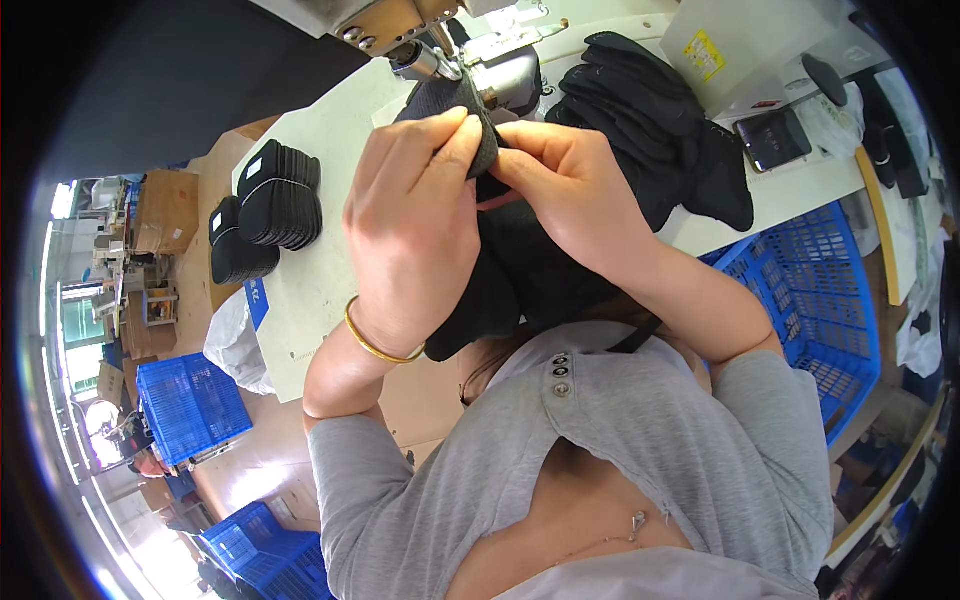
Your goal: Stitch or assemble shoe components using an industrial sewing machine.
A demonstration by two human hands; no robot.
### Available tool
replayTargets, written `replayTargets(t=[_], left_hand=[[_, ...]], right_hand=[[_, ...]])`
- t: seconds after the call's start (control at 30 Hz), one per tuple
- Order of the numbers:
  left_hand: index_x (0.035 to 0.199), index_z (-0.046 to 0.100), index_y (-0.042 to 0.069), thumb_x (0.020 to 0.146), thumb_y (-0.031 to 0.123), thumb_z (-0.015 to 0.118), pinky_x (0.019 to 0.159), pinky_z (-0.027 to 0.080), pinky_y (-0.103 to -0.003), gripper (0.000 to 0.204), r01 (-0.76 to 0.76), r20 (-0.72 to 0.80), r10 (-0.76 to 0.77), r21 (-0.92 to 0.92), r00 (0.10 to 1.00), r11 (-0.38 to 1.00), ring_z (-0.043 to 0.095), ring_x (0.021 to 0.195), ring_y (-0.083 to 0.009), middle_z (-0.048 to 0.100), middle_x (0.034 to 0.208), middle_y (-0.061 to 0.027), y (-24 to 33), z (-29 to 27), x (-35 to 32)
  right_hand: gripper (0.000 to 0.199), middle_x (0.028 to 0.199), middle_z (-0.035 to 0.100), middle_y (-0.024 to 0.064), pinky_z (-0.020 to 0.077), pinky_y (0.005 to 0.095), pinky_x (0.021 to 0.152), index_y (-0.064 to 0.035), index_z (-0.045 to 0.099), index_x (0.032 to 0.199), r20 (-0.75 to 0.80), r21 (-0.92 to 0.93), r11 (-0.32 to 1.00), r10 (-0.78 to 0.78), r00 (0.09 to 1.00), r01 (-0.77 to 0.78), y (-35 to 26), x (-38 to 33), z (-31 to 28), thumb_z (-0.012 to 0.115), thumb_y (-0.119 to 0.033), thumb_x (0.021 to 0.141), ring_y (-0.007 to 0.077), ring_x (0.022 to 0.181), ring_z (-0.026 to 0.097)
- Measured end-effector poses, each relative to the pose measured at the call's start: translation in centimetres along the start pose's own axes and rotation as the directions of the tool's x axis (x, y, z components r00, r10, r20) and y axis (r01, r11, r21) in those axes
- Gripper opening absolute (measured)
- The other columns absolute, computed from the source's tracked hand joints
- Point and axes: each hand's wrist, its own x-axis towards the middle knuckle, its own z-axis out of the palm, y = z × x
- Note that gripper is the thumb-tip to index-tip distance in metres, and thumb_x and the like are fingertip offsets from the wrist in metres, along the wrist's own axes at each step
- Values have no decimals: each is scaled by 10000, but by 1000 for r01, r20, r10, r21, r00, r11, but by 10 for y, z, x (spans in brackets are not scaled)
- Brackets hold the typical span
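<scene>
At the white sewing table, under the machine's metal head, we pinch one black knitted fabric piece with both hands: left hand closed on its upper edge, right hand gripping just beside it, fingertips touching. Two stacks of black flat pads lie to the left; one heap of black fabric sits right. We count three blue plastic crates.

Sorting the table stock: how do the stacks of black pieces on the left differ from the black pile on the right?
The stacks of black pieces are flat, neat and bundled with pale tags; the black pile is loose, bulky and rumpled, without visible tags. Both are black and lie on the white table.
</scene>
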Motion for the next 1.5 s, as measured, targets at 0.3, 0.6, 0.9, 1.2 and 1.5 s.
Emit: replayTargets(t=[0.3, 0.6, 0.9, 1.2, 1.5], left_hand=[[995, 705, -62, 636, -55, 655, 756, 557, -363, 363, -68, -56, 73, 81, 996, 994, 655, 888, -270, 688, 993, -131, 6, 9, -7], [1014, 690, -54, 616, -22, 664, 729, 550, -355, 401, -89, -31, 95, 147, 995, 985, 638, 909, -258, 669, 1010, -116, 5, 12, -2], [983, 683, -44, 659, -21, 669, 736, 547, -352, 325, -68, -58, 78, 162, 995, 984, 633, 909, -262, 657, 987, -103, -2, 16, 6], [927, 705, -4, 673, -48, 670, 703, 510, -356, 260, -16, -79, 28, 148, 997, 989, 600, 856, -258, 622, 933, -79, -13, 20, 11], [911, 721, -22, 663, -100, 679, 743, 542, -348, 264, -31, -171, 38, 43, 985, 999, 653, 843, -256, 681, 904, -83, -12, 20, 3]], right_hand=[[190, 824, 642, 11, 542, 237, 724, 72, 650, 966, -8, -25, 1000, -8, 1000, 7, -1, -10, -3, 510, -56, 974, 44, 785, 581], [187, 857, 655, 16, 541, 232, 729, 77, 655, 980, -18, 18, 1000, -6, 1000, 6, -4, -5, -6, 519, -51, 966, 46, 805, 590], [201, 863, 688, 34, 562, 240, 723, 79, 672, 1000, -10, 68, 997, -36, 999, 36, 0, 10, -7, 534, -65, 976, 64, 794, 634], [208, 841, 700, 50, 569, 242, 726, 79, 685, 972, -34, 70, 997, -39, 999, 41, 1, 19, -6, 544, -74, 985, 90, 786, 671], [208, 836, 693, 57, 556, 249, 739, 87, 652, 905, -53, 156, 985, -68, 996, 75, 17, 13, 4, 518, -51, 983, 82, 796, 652]])
